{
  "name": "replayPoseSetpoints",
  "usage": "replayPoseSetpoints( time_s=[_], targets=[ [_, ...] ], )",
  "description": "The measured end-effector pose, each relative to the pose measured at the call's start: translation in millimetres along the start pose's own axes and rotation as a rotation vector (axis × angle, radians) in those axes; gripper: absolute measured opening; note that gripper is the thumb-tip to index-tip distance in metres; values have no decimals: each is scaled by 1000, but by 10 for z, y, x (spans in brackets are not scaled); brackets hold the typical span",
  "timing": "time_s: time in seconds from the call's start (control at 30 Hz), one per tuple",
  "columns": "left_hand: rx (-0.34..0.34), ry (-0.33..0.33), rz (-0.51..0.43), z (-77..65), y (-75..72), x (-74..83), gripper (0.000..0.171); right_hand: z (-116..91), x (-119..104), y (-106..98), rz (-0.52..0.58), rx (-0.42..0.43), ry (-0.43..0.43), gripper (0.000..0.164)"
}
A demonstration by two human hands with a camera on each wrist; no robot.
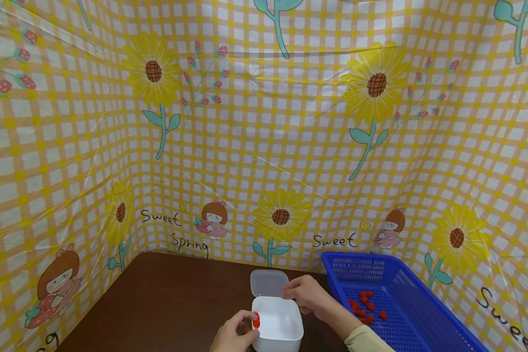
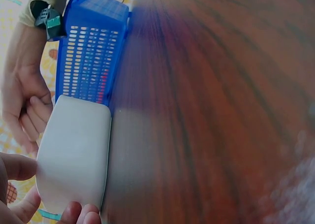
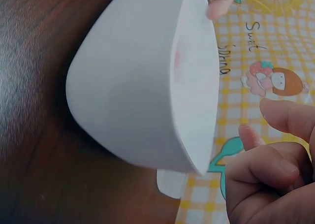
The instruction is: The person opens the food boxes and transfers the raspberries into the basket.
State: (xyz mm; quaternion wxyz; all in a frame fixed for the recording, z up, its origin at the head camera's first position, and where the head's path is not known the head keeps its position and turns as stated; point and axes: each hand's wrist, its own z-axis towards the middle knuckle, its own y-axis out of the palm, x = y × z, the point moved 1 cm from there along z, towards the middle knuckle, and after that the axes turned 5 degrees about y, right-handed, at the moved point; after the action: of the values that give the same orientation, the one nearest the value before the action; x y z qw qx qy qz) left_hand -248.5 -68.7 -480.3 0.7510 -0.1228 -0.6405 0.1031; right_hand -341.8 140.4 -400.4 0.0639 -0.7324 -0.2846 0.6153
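Observation:
A white rounded-square container (image 1: 281,322) stands on the brown table, its top uncovered. My left hand (image 1: 235,333) grips its left side; in the left wrist view the thumb and fingers (image 2: 74,212) lie around the container's wall. Just inside the left rim, beside those fingertips, is a small red strawberry-like piece (image 1: 256,320). Over the container's back right corner is my right hand (image 1: 310,296). Its fingers (image 3: 266,170) are loosely bent in the right wrist view, with nothing showing between them. Behind the container lies a translucent lid (image 1: 269,283).
A blue perforated basket (image 1: 422,293) sits at the right, close by the right forearm. Several small red pieces (image 1: 362,313) lie on its floor toward the left. Checked cloth (image 1: 264,146) with sunflowers hangs around the back and sides of the table (image 1: 171,298).

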Motion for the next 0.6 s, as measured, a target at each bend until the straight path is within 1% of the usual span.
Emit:
replayPoseSetpoints(
  time_s=[0.2, 0.37, 0.6],
  targets=[
    [-4, -8, -7, -2, 5, 3, 25, 14, 4, 125, 2, -48, 1, 24],
    [-6, -11, 0, -7, 1, 2, 25, 33, 25, 229, 36, -83, 5, 25],
    [1, 23, 14, -15, -12, 4, 26, 58, 66, 336, 54, -97, 23, 25]
  ],
)
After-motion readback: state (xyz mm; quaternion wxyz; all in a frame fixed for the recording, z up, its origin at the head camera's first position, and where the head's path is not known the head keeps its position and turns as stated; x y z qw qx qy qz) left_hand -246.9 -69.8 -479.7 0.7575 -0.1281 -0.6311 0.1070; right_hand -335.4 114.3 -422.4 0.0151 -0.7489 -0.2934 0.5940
